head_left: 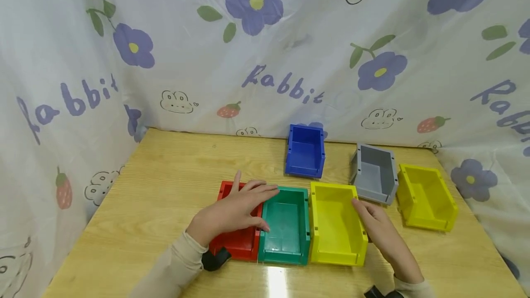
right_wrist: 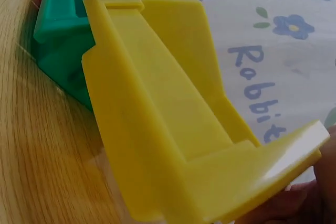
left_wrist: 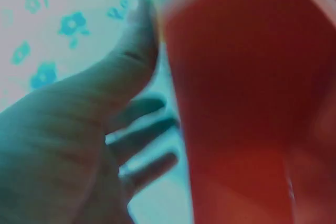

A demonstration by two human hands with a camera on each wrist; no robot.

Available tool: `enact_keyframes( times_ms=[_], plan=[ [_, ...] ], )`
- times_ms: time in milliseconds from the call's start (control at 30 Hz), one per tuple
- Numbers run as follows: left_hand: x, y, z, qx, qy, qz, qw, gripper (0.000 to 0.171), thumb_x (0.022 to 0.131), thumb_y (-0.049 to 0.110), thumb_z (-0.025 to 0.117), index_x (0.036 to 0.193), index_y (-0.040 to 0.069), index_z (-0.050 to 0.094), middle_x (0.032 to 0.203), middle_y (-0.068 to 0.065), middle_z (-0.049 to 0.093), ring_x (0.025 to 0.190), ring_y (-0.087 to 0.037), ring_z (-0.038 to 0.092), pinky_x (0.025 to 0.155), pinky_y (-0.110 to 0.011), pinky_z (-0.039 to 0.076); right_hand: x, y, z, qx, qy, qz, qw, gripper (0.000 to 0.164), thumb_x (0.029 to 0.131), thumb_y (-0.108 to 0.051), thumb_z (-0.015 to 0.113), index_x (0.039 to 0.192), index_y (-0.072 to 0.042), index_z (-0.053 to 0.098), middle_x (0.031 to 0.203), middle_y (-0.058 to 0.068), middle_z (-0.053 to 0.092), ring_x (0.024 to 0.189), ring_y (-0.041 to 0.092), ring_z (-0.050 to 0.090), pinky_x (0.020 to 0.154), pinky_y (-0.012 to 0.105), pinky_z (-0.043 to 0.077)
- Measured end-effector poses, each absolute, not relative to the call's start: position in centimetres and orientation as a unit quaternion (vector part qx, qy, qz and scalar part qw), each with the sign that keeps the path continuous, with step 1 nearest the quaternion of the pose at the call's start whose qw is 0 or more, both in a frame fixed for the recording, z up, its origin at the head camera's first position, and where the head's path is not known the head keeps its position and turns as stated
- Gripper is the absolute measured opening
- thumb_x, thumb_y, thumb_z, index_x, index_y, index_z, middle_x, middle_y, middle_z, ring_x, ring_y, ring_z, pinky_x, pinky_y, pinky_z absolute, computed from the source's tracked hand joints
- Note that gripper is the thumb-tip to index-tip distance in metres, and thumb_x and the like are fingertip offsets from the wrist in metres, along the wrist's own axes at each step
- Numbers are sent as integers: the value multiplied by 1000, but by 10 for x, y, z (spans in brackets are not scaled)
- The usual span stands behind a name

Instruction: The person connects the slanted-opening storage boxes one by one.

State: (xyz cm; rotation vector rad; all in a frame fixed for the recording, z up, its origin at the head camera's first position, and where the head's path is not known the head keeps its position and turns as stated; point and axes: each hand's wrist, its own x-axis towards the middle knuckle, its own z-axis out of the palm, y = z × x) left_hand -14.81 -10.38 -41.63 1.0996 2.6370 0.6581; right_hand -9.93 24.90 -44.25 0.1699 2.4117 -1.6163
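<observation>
Three bins stand side by side at the front: a red bin point(head_left: 240, 243), a green bin point(head_left: 285, 224) and a yellow bin point(head_left: 335, 224). Across the red bin reaches my left hand point(head_left: 232, 213), its fingers spread and extended toward the green bin's back rim. In the left wrist view, its thumb point(left_wrist: 139, 30) and fingers show beside the red wall, blurred. At the yellow bin's right side, my right hand point(head_left: 385, 238) grips the wall, one digit over the rim. The right wrist view shows only part of that hand, at the lower right edge; the remaining fingers are largely hidden.
Behind the row is a blue bin point(head_left: 305, 153) near the curtain. A grey bin point(head_left: 374, 178) and another yellow bin point(head_left: 428, 197) stand to the right on the wooden table point(head_left: 165, 169). A white patterned curtain point(head_left: 198, 59) hangs around the back and sides.
</observation>
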Motion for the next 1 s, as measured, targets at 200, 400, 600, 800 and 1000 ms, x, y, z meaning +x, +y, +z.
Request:
enact_keyframes(
  times_ms=[200,400,600,800,1000],
  plan=[
    [-128,-37,-404,352,921,165,30,70,103,65,47,157,21,48,163,-1,45,149,-29,39,126,-70,19,-96,254,-446,74,821,-551,130,50,112,-49,40,86,-7,49,59,-4,36,47,8,32,45,24,35],
    [-122,2,-409,321,940,112,27,75,98,67,56,154,15,54,161,-4,47,146,-31,42,120,-73,29,-97,256,-450,58,818,-553,148,47,113,-46,38,87,-8,48,62,-2,36,49,7,30,47,21,31],
    [-123,-4,-409,306,940,132,73,82,89,62,72,153,15,55,165,-4,42,146,-31,39,117,-82,20,-98,255,-455,11,816,-552,174,52,113,-46,40,81,-5,44,60,-1,35,48,9,31,47,23,34],
    [-124,-8,-414,292,941,150,84,85,79,60,82,148,16,60,168,-5,39,146,-35,38,116,-84,15,-99,255,-464,-33,815,-543,199,51,113,-46,37,85,-4,47,62,-1,35,50,8,30,48,23,34],
    [-128,-20,-423,274,941,176,89,86,78,61,82,151,22,58,167,-5,41,152,-38,35,115,-86,13,-102,267,-458,-10,874,-477,92,50,114,-42,39,94,-2,61,72,6,54,58,9,44,53,25,40]
  ],
)
